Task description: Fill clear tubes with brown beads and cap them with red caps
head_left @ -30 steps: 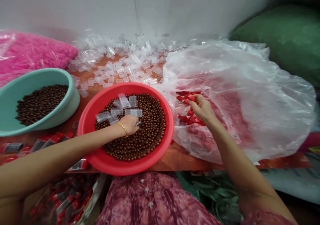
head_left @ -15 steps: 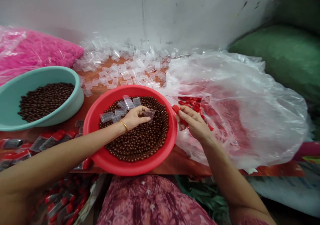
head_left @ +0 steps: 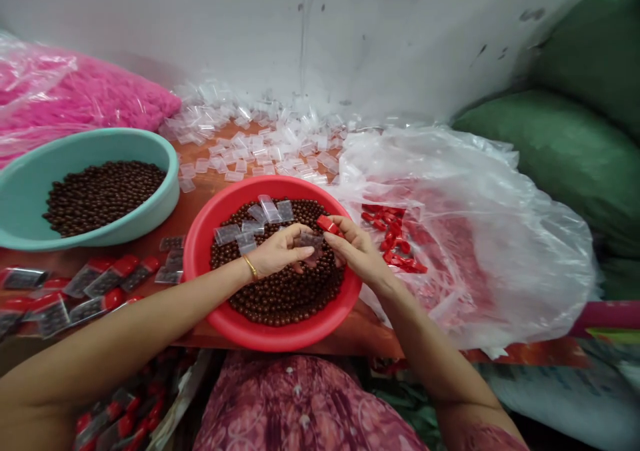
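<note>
Over the red basin point(head_left: 200, 251) of shiny brown beads point(head_left: 280, 304), my left hand point(head_left: 285, 249) is closed on a small clear plastic case point(head_left: 311, 243); whether beads are inside it I cannot make out. Close by on the right, my right hand point(head_left: 357, 251) pinches a red plastic cap point(head_left: 327, 225) between thumb and fingers, just above the case and apart from it. Several more clear cases point(head_left: 270, 209) lie on the beads at the back of the basin.
Left stands a teal basin point(head_left: 173, 187) of brown beads, with red-capped filled cases point(head_left: 103, 279) before it. Loose clear cases point(head_left: 260, 147) cover the table's back. At right, a clear plastic bag point(head_left: 530, 257) holds red caps point(head_left: 395, 237). A pink-filled bag point(head_left: 90, 91) sits back left.
My right hand has moved left from the bag's opening to the basin's edge, bringing the red cap near the clear case. My left hand still holds the case. The view has shifted slightly.
</note>
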`<state>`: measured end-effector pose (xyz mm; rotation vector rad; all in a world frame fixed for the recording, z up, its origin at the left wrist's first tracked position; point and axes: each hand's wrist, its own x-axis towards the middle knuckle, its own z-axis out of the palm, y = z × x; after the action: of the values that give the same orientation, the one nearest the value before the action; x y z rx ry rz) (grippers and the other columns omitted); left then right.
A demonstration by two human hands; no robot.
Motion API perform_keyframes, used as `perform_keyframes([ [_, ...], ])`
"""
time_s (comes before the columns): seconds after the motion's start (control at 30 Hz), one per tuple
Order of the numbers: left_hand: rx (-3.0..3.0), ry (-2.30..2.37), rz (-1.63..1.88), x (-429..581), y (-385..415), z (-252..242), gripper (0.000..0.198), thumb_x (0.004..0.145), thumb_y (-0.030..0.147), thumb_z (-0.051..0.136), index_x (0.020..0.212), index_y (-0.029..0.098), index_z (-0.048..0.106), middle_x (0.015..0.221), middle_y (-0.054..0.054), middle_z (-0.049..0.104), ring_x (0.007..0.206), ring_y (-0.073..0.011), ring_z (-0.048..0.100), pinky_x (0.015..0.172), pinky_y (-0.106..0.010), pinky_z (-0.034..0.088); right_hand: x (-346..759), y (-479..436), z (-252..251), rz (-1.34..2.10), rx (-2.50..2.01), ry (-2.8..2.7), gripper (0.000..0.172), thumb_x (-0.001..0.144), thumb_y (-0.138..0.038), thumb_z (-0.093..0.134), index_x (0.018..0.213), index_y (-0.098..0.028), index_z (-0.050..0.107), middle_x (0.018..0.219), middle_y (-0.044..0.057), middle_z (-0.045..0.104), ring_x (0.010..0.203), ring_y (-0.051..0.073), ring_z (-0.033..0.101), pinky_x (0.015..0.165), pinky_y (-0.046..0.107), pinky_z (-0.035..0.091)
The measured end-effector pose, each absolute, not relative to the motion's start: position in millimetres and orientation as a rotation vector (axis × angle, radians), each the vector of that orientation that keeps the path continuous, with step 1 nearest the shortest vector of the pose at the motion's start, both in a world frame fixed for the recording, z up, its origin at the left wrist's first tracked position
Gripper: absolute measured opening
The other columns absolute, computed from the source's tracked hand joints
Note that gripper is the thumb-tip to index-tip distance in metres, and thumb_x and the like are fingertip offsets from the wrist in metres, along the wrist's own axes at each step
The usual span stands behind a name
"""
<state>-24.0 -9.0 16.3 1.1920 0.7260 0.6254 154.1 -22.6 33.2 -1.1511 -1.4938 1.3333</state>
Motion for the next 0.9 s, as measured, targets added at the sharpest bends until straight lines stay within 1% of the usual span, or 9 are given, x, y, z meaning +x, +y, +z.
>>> perform_keyframes([
  [0.1,1.218,0.697,0.595,-25,-9,18,0.050,0.066,0.051,0.069,0.095,0.015,0.049,0.083,-0.003,0.063,0.065,-0.0113,0.060,0.051,-0.019,0.044,156,-18,37,1.438,-1.126,-1.515,0.039,0.067,-0.035,0.067,0.099,-0.019,0.052,0.077,-0.003,0.056,0.051,0.006,0.045,0.043,0.020,0.035],
  [0.2,1.216,0.678,0.583,-26,-8,20,0.049,0.065,0.051,0.070,0.091,0.014,0.050,0.080,-0.003,0.063,0.062,-0.0101,0.059,0.053,-0.020,0.044,155,-13,41,1.478,-1.071,-1.581,0.033,0.062,-0.031,0.071,0.087,-0.018,0.054,0.071,-0.003,0.057,0.056,0.007,0.050,0.049,0.020,0.040],
  [0.27,1.190,0.677,0.581,-27,-7,21,0.050,0.064,0.051,0.070,0.092,0.014,0.050,0.080,-0.003,0.063,0.061,-0.0098,0.058,0.053,-0.020,0.044,154,-11,42,1.493,-1.052,-1.590,0.029,0.063,-0.032,0.071,0.081,-0.019,0.052,0.063,-0.005,0.053,0.052,0.007,0.048,0.048,0.020,0.039],
  [0.33,1.157,0.688,0.591,-27,-6,22,0.051,0.064,0.050,0.070,0.094,0.014,0.050,0.080,-0.002,0.062,0.060,-0.0096,0.058,0.053,-0.021,0.045,152,-10,41,1.494,-1.069,-1.565,0.029,0.065,-0.034,0.070,0.079,-0.019,0.050,0.057,-0.007,0.050,0.045,0.006,0.044,0.042,0.019,0.035],
  [0.47,1.141,0.724,0.650,-26,-6,23,0.048,0.064,0.047,0.071,0.092,0.014,0.049,0.076,0.000,0.060,0.061,-0.0085,0.056,0.054,-0.020,0.045,148,-10,35,1.489,-1.126,-1.453,0.031,0.064,-0.034,0.069,0.082,-0.020,0.048,0.056,-0.009,0.049,0.037,0.004,0.038,0.033,0.017,0.029],
  [0.67,1.189,0.738,0.617,-23,-9,20,0.044,0.065,0.043,0.070,0.090,0.015,0.048,0.068,0.003,0.057,0.056,-0.0068,0.053,0.053,-0.019,0.043,149,-11,29,1.547,-1.124,-1.409,0.028,0.060,-0.030,0.069,0.070,-0.020,0.044,0.052,-0.010,0.044,0.036,0.004,0.038,0.033,0.017,0.031],
  [0.77,1.171,0.734,0.628,-23,-8,20,0.043,0.066,0.044,0.068,0.089,0.015,0.047,0.068,0.003,0.056,0.054,-0.0069,0.054,0.052,-0.020,0.044,151,-10,27,1.494,-1.173,-1.418,0.033,0.063,-0.038,0.069,0.068,-0.021,0.041,0.047,-0.011,0.038,0.032,0.003,0.032,0.031,0.017,0.029],
  [0.83,1.156,0.745,0.661,-24,-7,21,0.041,0.067,0.044,0.067,0.089,0.015,0.046,0.070,0.003,0.056,0.054,-0.0072,0.054,0.053,-0.021,0.045,151,-9,26,1.502,-1.193,-1.400,0.034,0.069,-0.049,0.063,0.075,-0.021,0.044,0.048,-0.012,0.035,0.032,0.003,0.027,0.030,0.017,0.031],
  [0.9,1.158,0.761,0.693,-23,-8,23,0.041,0.067,0.041,0.067,0.091,0.015,0.046,0.071,0.002,0.056,0.055,-0.0076,0.054,0.054,-0.022,0.046,151,-9,26,1.545,-1.202,-1.379,0.040,0.075,-0.059,0.051,0.087,-0.021,0.047,0.051,-0.011,0.035,0.033,0.004,0.025,0.031,0.018,0.035],
])
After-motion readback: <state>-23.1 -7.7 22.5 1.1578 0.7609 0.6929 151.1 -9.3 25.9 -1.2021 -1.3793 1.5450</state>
